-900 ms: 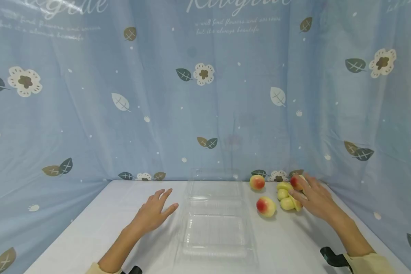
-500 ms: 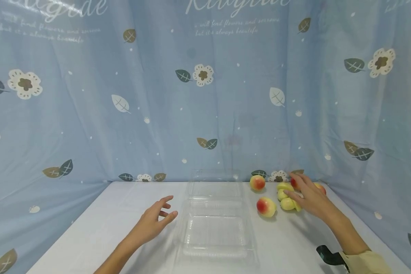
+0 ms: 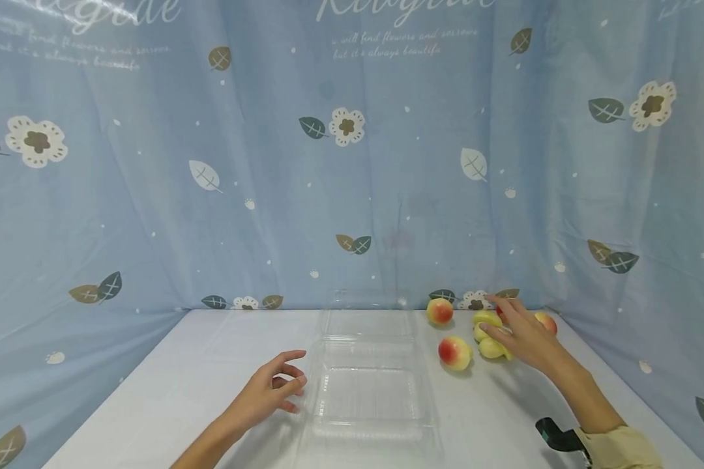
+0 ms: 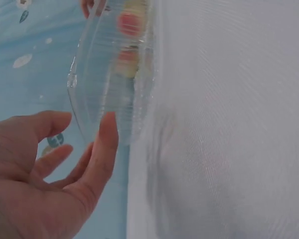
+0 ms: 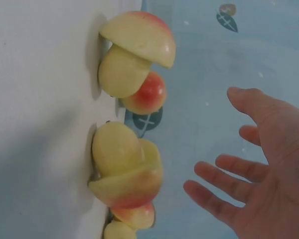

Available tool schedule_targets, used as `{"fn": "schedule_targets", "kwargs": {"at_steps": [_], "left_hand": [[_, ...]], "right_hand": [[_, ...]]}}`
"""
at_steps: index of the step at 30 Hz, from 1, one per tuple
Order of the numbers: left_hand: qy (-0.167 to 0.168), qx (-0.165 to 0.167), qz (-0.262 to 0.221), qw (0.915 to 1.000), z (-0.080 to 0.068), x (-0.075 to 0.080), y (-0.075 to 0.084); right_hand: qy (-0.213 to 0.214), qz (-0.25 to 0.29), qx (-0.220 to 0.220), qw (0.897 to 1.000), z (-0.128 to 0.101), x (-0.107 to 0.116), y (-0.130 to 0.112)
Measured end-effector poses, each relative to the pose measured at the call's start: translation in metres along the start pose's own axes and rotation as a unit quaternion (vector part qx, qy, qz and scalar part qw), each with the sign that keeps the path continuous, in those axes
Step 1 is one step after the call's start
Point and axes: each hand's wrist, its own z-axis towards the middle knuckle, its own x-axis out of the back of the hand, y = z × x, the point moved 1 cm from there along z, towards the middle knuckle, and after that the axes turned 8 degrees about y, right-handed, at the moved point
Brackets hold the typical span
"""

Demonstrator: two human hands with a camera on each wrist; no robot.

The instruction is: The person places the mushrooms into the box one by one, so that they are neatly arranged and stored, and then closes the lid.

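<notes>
A clear plastic clamshell box (image 3: 366, 391) lies open in the middle of the white table (image 3: 170, 391). My left hand (image 3: 296, 371) hovers at its left edge, fingers loosely curled and holding nothing; in the left wrist view the left hand (image 4: 74, 154) is close to the box rim (image 4: 97, 74), and whether they touch is unclear. My right hand (image 3: 495, 319) is spread over a cluster of yellow-green fruit pieces (image 3: 489, 345). The right wrist view shows the right hand (image 5: 229, 149) open and apart from two mushroom-shaped pieces (image 5: 134, 50) (image 5: 124, 172).
Two red-and-yellow peaches (image 3: 440, 311) (image 3: 454, 352) lie between the box and the cluster; another peach (image 3: 547, 322) sits behind my right hand. A blue flowered curtain (image 3: 352, 163) closes the back and both sides of the table.
My left hand has drawn back toward me along the box's left side and its fingers have curled. My right hand has edged left over the fruit cluster, uncovering the peach behind it.
</notes>
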Motion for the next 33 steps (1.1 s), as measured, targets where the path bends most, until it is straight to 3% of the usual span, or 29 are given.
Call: {"fn": "schedule_targets", "kwargs": {"at_steps": [5,14,22,33], "left_hand": [[-0.031,0.021,-0.043,0.9983,0.001,0.003,-0.002],[-0.034,0.066,-0.093,0.9928,0.009,-0.001,-0.004],[-0.013,0.076,-0.090,0.9930,0.022,-0.005,-0.011],[-0.026,0.078,-0.118,0.9895,0.033,-0.009,-0.015]], "right_hand": [[0.001,0.025,0.008,1.000,0.001,-0.006,-0.001],[-0.007,0.064,0.051,0.997,0.000,-0.015,-0.005],[-0.019,0.068,0.084,0.994,-0.001,-0.021,-0.007],[-0.025,0.075,0.115,0.990,-0.006,-0.025,-0.008]]}}
